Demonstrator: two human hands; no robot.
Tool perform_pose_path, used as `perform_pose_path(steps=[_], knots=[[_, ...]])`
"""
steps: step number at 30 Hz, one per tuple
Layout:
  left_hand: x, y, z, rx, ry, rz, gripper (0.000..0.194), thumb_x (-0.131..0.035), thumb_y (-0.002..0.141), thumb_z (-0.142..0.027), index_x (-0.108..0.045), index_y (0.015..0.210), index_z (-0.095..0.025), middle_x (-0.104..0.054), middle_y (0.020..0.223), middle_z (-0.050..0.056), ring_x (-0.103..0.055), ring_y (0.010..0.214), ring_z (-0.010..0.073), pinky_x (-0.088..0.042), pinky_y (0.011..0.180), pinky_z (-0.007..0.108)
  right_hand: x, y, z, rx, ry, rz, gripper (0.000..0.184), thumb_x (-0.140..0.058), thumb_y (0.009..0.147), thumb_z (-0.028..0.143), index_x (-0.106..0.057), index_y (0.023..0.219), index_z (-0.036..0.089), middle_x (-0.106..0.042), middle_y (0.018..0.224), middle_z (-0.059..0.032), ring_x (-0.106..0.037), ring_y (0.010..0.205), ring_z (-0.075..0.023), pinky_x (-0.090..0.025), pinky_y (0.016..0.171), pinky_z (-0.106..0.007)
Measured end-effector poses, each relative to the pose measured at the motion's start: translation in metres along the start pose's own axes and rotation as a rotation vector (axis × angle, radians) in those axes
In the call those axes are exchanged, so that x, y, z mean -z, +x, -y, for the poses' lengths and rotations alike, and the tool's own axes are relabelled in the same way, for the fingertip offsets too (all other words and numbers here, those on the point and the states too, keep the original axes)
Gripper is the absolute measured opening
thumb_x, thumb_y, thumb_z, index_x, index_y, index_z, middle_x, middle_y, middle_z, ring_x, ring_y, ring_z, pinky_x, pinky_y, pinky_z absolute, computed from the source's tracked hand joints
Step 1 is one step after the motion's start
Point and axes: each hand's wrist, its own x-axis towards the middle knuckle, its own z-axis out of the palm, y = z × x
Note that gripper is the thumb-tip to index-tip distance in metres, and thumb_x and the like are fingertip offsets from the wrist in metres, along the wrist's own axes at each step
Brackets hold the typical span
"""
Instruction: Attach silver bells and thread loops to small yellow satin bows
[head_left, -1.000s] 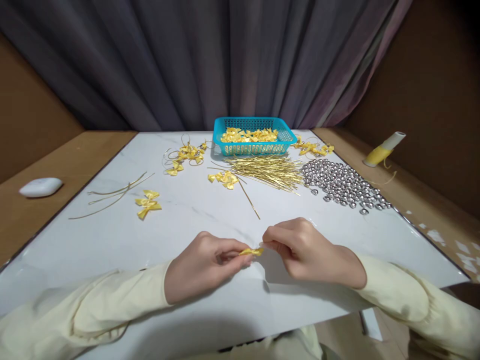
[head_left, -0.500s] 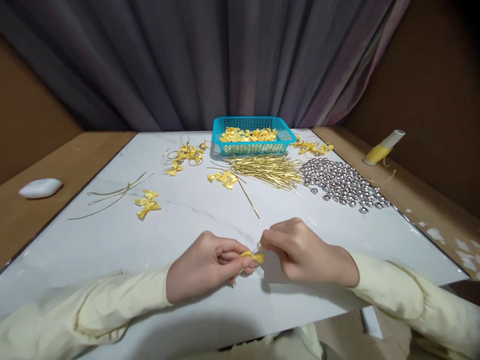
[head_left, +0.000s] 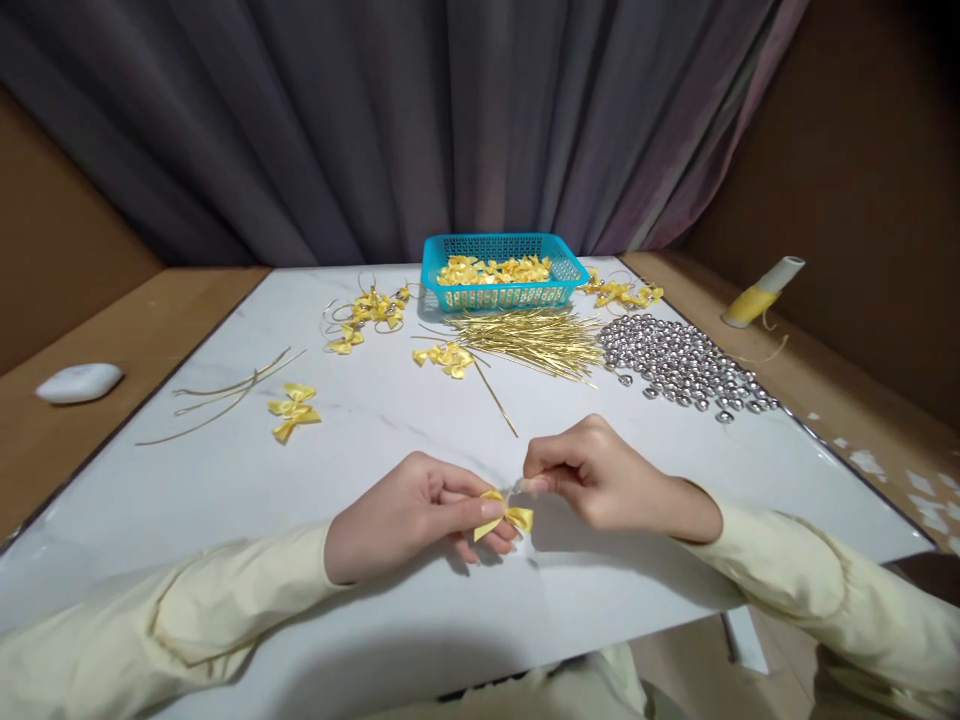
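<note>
Pinching the yellow bow [head_left: 520, 519] between closed fingers [head_left: 461, 516], well nearer than the blue basket [head_left: 469, 299], the left hand [head_left: 409, 516] should steady it; the right hand [head_left: 606, 478], fingers closed on what seems a pale strand [head_left: 513, 489], should pull gently. Gold wires [head_left: 529, 342] lie just before the basket.

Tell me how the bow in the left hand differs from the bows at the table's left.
The held bow is pinched in the left hand; the table bows lie on the table. The held bow is single; the table bows form a close cluster. The held bow has the right hand close by; the table bows lie beside loose wires. All are yellow and shiny.
</note>
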Motion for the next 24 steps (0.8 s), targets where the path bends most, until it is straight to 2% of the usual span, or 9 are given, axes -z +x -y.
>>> perform_pose_path(steps=[5,9,12,18,24], knots=[[-0.001,0.0,0.003,-0.06,0.122,-0.067,0.026,-0.055,0.08,-0.031,-0.068,0.087,-0.01,-0.07,0.083,0.009,-0.062,0.07,0.015,-0.049,0.063,0.024,0.0,-0.001,0.001,0.022,-0.019,-0.008,0.016,-0.046,0.069,0.006,-0.057,0.06,0.013,-0.044,0.045,0.0042,-0.035,0.04,-0.0048,-0.028,0.043,-0.016],[-0.002,-0.001,0.005,-0.147,0.277,-0.166,0.022,-0.054,0.08,-0.027,-0.069,0.085,-0.012,-0.07,0.081,0.004,-0.059,0.071,0.0134,-0.044,0.064,0.021,-0.002,-0.001,0.004,0.014,-0.019,-0.03,0.017,-0.045,0.07,0.007,-0.058,0.06,0.013,-0.045,0.045,0.0034,-0.034,0.04,-0.0051,-0.028,0.042,-0.016],[-0.004,-0.002,0.005,-0.167,0.36,-0.196,0.021,-0.053,0.081,-0.026,-0.069,0.083,-0.013,-0.07,0.076,0.003,-0.058,0.067,0.0122,-0.042,0.061,0.019,-0.005,-0.002,0.003,0.009,-0.019,-0.042,0.016,-0.045,0.069,0.006,-0.058,0.062,0.013,-0.044,0.045,0.004,-0.032,0.04,-0.0052,-0.027,0.042,-0.016],[-0.006,-0.002,0.005,-0.226,0.336,-0.196,0.019,-0.052,0.083,-0.023,-0.066,0.079,-0.012,-0.071,0.077,0.003,-0.062,0.071,0.0126,-0.045,0.067,0.019,0.0,-0.003,0.001,0.019,-0.014,-0.052,0.016,-0.046,0.07,0.007,-0.057,0.061,0.013,-0.04,0.044,0.0051,-0.03,0.04,-0.0049,-0.026,0.041,-0.016],[-0.005,-0.006,0.013,-0.434,0.542,-0.283,0.019,-0.044,0.086,-0.014,-0.062,0.081,-0.015,-0.069,0.072,-0.001,-0.063,0.067,0.0087,-0.045,0.065,0.016,0.003,-0.004,0.004,-0.028,-0.004,-0.028,0.015,-0.047,0.07,0.006,-0.057,0.061,0.013,-0.037,0.044,0.0058,-0.028,0.04,-0.0046,-0.025,0.041,-0.015]])
